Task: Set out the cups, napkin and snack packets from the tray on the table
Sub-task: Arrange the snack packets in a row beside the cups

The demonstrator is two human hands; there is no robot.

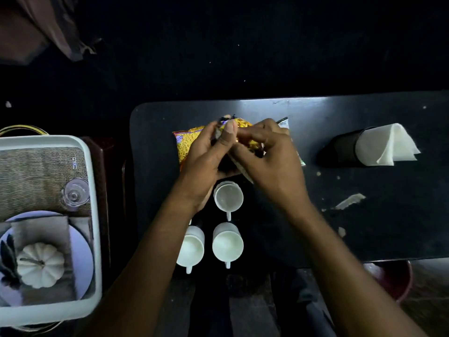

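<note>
Forearms ours, reaching from the bottom edge over three white cups that stand on the near side of the dark table, handles toward us; two side by side, a third just beyond.

Snack packets: yellow one up over mid-table, beyond the cups, held in both hands. Left hand wraps it from the left, thumb pressed flat on top. Right hand curls over the right end, fingers bent and pinching film. A second packet seems to lie under the right hand; we cannot tell for sure. We judge the double grip is for steadying or separating them before laying them down.

Napkin: white, folded, in a dark holder, well to the right.

Tray: white, off the table to the left, its bottom showing a plate and a small pumpkin.

Scraps of paper lie on the table's right part.
</note>
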